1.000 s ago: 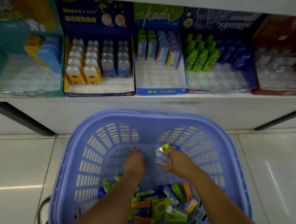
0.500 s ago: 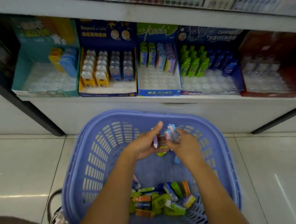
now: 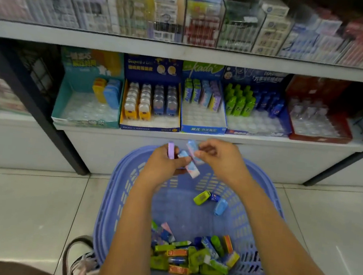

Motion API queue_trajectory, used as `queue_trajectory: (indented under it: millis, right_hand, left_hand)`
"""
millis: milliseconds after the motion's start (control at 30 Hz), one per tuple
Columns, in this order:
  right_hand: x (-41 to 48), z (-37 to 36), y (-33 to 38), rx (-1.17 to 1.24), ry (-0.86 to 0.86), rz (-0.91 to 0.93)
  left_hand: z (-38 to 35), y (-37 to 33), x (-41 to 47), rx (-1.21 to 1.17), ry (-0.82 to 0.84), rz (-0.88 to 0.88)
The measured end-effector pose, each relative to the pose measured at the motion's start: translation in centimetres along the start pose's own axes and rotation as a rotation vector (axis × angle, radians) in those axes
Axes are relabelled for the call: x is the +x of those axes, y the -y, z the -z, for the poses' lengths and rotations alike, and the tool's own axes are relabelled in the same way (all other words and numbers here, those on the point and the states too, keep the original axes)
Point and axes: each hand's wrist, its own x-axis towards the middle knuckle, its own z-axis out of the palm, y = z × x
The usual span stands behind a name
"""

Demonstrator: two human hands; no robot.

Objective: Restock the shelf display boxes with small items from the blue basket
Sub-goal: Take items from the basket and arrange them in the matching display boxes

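Since the previous frame both hands are higher, above the blue basket's (image 3: 110, 208) far rim: left hand (image 3: 163, 166) grips a purple item (image 3: 171, 150) and a pale blue item (image 3: 190, 165), right hand (image 3: 221, 157) pinches another pale blue item (image 3: 192, 146); display boxes (image 3: 202, 117) sit on the shelf beyond.

We read "kada" in white script on the green header of the middle display box (image 3: 203, 71). The dark blue box (image 3: 153, 67) beside it reads "Gaspard", the rest being blurred.
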Motion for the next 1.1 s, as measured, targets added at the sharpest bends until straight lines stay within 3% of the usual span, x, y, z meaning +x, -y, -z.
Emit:
queue_trajectory:
  millis: [100, 267, 733, 900, 1100]
  right_hand:
    - [3.3, 2.2, 1.1, 0.004, -0.120, 0.060]
    - [10.3, 5.4, 2.3, -0.222, -0.208, 0.156]
    - [16.7, 7.4, 3.7, -0.726, 0.186, 0.133]
    - [17.1, 8.4, 4.2, -0.726, 0.232, 0.086]
    - [16.9, 7.2, 3.1, -0.673, 0.160, 0.141]
  left_hand:
    - [0.4, -0.6, -0.1, -0.148, -0.037, -0.042]
    - [1.3, -0.4, 0.1, -0.308, -0.074, -0.061]
    - [2.1, -0.5, 2.0, -0.460, -0.156, -0.034]
    - [1.8, -0.1, 2.2, -0.446, -0.138, -0.020]
    - [1.0, -0.5, 2.1, -0.437, -0.097, -0.030]
